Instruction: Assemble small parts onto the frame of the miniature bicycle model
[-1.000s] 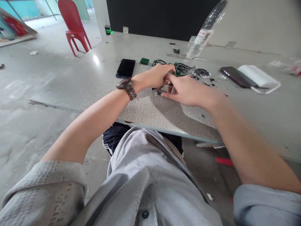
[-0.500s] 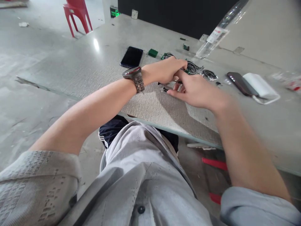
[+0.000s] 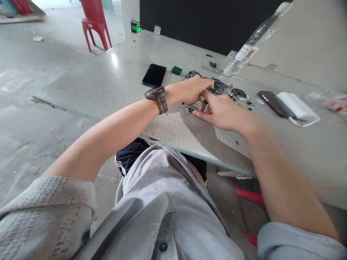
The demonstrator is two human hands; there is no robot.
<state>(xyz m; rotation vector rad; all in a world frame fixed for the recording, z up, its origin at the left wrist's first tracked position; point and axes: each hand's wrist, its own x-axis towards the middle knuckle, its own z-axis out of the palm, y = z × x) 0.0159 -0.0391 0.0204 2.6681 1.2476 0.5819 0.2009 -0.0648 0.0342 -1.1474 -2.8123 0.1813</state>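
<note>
Both hands are held close together over the table (image 3: 116,90): left hand (image 3: 196,90) arched palm-down, fingers curled; right hand (image 3: 223,110) half closed, index finger set against the left. Whether anything is gripped can't be told; the fingertips are mostly covered. That close two-sided hold is presumably used so something tiny can be steadied.

Small green wheeled model (image 3: 218,87) is laid just beyond the fingers, partly blocked by the left hand; probably put there for short reach. Small dark part (image 3: 191,110) is seen right by the right thumb tip, contact not confirmable. Loose wheel (image 3: 240,94) and black bits (image 3: 249,104) are spread beyond the right hand, apparently so pieces can be told apart.

Green block (image 3: 177,70) and phone (image 3: 154,75) are set beyond the left wrist, likely to leave working room. Plastic bottle (image 3: 245,52) is placed farther out, past the model. Dark rounded device (image 3: 273,103) and white object (image 3: 294,104) are parked well right of the right hand, seemingly clear of the fingers.
</note>
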